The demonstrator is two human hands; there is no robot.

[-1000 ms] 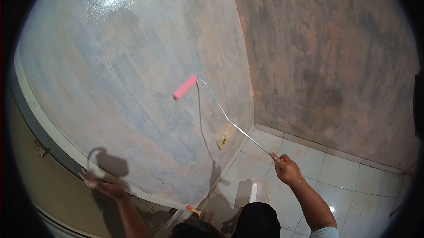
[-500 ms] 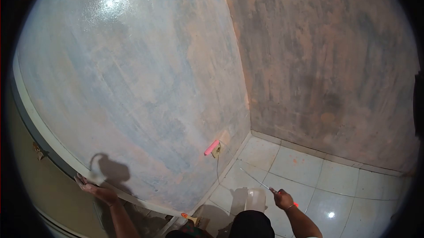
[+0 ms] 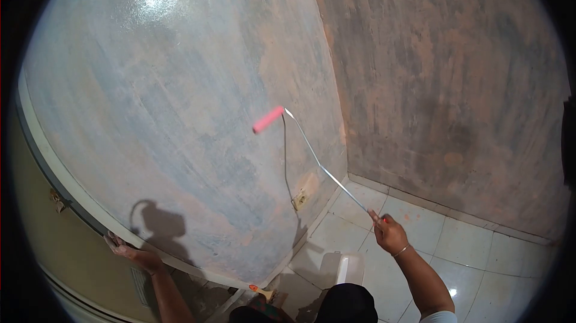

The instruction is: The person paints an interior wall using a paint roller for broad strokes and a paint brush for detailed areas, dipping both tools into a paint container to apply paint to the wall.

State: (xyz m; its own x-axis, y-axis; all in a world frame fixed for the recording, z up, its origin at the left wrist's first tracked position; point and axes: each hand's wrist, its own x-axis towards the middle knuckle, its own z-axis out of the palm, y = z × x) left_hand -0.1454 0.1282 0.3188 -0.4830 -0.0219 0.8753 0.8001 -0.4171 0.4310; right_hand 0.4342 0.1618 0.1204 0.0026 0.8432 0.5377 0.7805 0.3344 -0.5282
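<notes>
My right hand [image 3: 390, 236] is wrapped round the handle of a paint roller [image 3: 268, 120], whose pink sleeve lies against or close to the patchy grey-blue wall [image 3: 198, 101]. The roller's long thin metal rod slants from my hand up to the left, and its shadow falls on the wall. At lower left my left hand [image 3: 133, 255] is open, palm turned up and fingers stretched out, right beside the pale edge of the wall.
A yellowish socket [image 3: 300, 199] sits low on the wall near the corner. A pale paint tray [image 3: 351, 268] stands on the white tiled floor [image 3: 462, 248]. A paintbrush [image 3: 262, 291] lies near the wall's bottom edge. Another patchy brown wall [image 3: 414, 71] meets the first at right.
The roller has moved up and left along the wall, away from the socket. My right hand has risen a little with it; my left hand stays nearly in place.
</notes>
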